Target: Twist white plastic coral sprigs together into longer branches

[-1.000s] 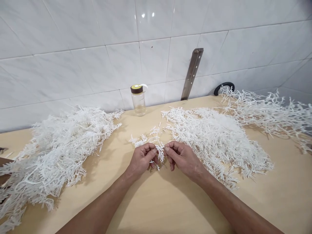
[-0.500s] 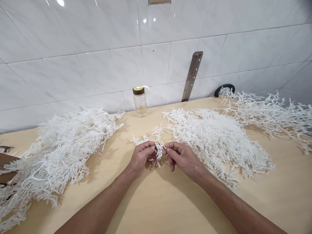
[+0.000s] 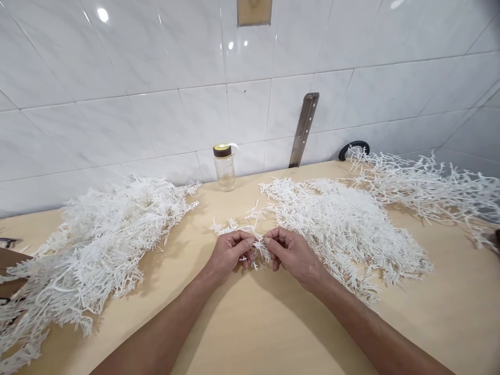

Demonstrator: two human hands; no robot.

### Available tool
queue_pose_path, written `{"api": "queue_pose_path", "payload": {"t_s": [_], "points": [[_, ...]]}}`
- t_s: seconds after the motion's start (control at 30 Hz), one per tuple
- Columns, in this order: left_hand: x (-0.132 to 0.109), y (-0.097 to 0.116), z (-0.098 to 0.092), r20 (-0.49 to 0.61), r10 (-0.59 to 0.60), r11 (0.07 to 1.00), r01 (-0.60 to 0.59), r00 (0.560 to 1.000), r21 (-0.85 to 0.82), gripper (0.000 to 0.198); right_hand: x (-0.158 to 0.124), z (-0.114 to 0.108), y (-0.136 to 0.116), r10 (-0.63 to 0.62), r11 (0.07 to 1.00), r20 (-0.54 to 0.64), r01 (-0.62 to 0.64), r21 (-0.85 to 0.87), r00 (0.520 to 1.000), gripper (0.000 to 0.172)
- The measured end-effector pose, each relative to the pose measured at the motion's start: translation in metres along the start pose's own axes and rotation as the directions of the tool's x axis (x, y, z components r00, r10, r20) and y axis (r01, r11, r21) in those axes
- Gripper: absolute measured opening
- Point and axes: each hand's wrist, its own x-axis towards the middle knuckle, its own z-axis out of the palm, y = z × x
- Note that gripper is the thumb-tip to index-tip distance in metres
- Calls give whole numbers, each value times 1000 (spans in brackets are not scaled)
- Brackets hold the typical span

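Note:
Near the middle of the table, my left hand (image 3: 233,253) pinches a white branching plastic sprig (image 3: 261,251) between thumb and forefinger. My right hand (image 3: 291,255) is closed in a pinch on the same sprig's right side, its fingertips close to those of the left. Fine tips of the sprig fan out below the fingers; part of it is hidden behind them. Some loose white sprigs (image 3: 226,226) lie just beyond my left hand. To the right of my hands is a large heap of white sprigs (image 3: 336,224).
Another heap of white sprigs (image 3: 113,239) covers the table's left side. Longer bare-looking white branches (image 3: 433,182) lie at the far right. A clear bottle (image 3: 225,174) stands by the tiled wall, with a metal strip (image 3: 303,130) and a black ring-shaped handle (image 3: 353,148) farther right.
The sprig between my fingers has turned, its tips now fanning down and right. My hands have come slightly closer together. The view has tilted up a little.

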Motion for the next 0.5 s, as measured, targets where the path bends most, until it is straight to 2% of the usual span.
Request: {"api": "queue_pose_path", "payload": {"t_s": [0.27,0.5], "points": [[-1,1,2,47,-36,997,33,998,70,35,-2,-2,-5,-78,982,-59,67,-177,995,23],[-2,1,5,52,-33,985,23,998,173,39,-3,-2,-3,-202,943,-75,173,-286,977,20]]}}
